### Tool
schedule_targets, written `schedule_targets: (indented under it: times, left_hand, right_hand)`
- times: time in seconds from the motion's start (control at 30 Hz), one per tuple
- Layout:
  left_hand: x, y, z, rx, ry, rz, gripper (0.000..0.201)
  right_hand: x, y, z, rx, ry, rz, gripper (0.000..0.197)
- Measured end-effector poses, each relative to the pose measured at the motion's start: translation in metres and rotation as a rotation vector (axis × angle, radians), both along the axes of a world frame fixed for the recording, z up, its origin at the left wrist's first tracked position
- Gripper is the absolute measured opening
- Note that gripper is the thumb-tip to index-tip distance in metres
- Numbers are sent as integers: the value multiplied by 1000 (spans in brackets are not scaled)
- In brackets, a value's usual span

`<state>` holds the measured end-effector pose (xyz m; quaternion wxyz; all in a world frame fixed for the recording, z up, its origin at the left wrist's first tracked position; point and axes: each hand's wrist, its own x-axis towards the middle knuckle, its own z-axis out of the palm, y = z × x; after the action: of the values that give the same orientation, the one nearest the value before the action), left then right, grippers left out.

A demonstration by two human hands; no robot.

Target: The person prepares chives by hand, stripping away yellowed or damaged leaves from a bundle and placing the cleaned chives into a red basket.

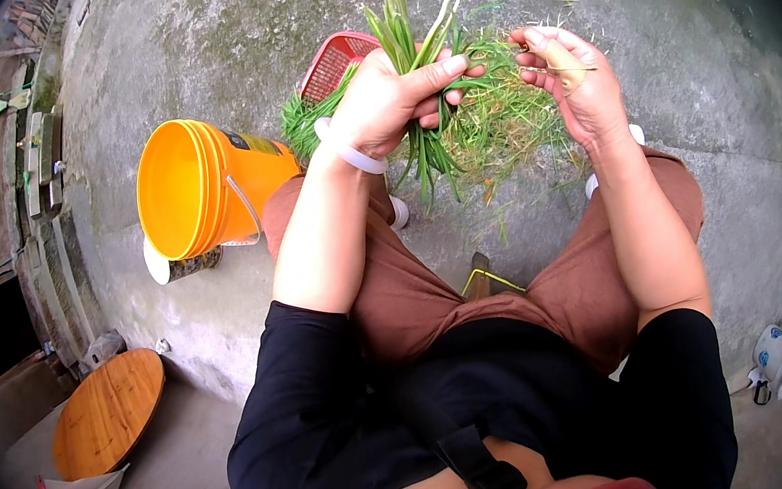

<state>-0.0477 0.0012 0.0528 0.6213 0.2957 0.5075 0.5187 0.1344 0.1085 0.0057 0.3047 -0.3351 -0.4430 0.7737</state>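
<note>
Black strap with a plastic buckle (484,473) hangs nearest, below and right of the landmark, a round yellow-orange plastic bucket (218,184). Right of the bucket, my left hand (400,101) wraps thumb and fingers around a bunch of long green leafy stalks (401,46); farther right, my right hand (574,80) curls its fingers, a yellowish withered leaf (570,74) against the thumb, though I cannot tell whether the fingertips pinch it. Also right of the bucket lie a red mesh plastic basket (332,68) and scattered green-and-straw-coloured trimmings (509,120).
</note>
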Motion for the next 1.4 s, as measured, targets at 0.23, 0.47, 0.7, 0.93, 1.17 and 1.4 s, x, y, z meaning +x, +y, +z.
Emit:
schedule_targets:
  times: [0.23,0.47,0.7,0.93,1.17,1.4]
  left_hand:
    - [-1,-1,3,-10,-128,-48,23]
    - [4,-2,1,-4,-22,7,20]
    - [3,0,-4,2,53,8,20]
    - [8,0,-6,8,171,19,17]
    - [11,-1,-6,19,184,7,17]
    - [8,0,-8,26,129,-6,17]
  right_hand:
    - [-2,-6,-1,216,-24,133,17]
    - [-4,-8,4,479,-40,-77,8]
    - [-9,-11,9,654,3,-207,8]
    - [-5,-14,17,1020,-129,-106,15]
    - [-10,-16,8,854,-116,41,14]
    - [-10,-18,9,839,-79,26,8]
